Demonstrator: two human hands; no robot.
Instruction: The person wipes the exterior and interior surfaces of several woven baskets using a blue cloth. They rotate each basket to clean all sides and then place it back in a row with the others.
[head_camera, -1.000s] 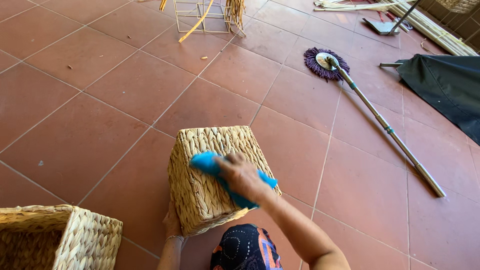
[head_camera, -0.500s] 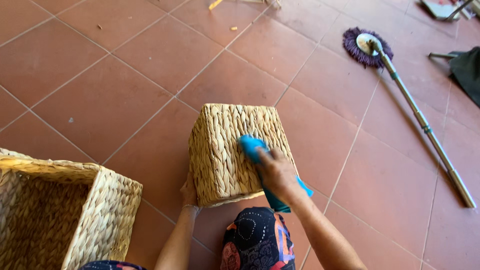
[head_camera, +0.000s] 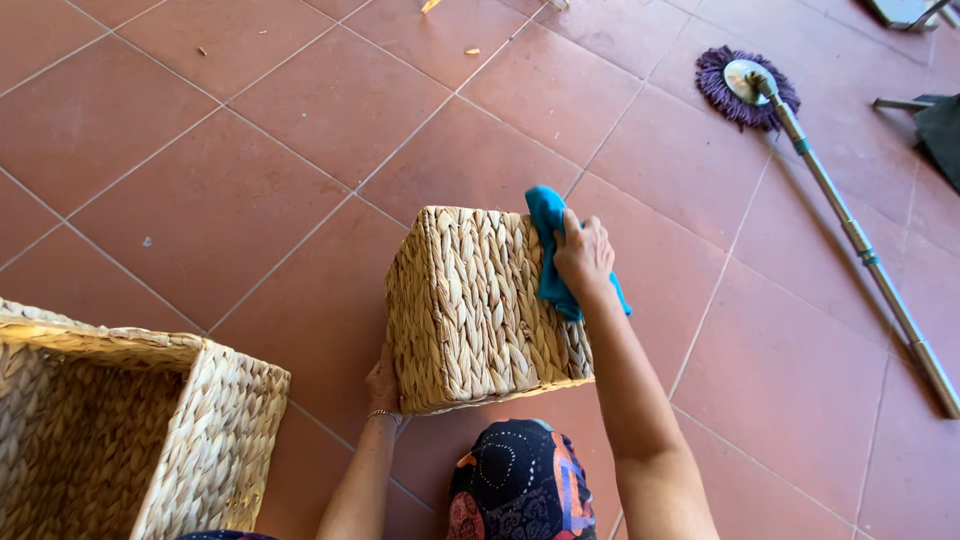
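Observation:
A square woven straw basket (head_camera: 470, 305) lies upside down on the red tiled floor in front of my knee. My right hand (head_camera: 583, 255) presses a blue cloth (head_camera: 548, 245) against the basket's right upper edge, fingers closed on the cloth. My left hand (head_camera: 382, 385) grips the basket's near left bottom corner and steadies it. My patterned trouser knee (head_camera: 520, 485) is just below the basket.
A second woven basket (head_camera: 130, 430) stands open side up at the lower left. A purple mop (head_camera: 745, 85) with a long metal handle (head_camera: 865, 250) lies across the tiles at the right. Small straw bits lie on the floor at the top.
My right hand has slid the blue cloth from the middle of the basket's top to its far right edge. The view has shifted, so the second basket shows more.

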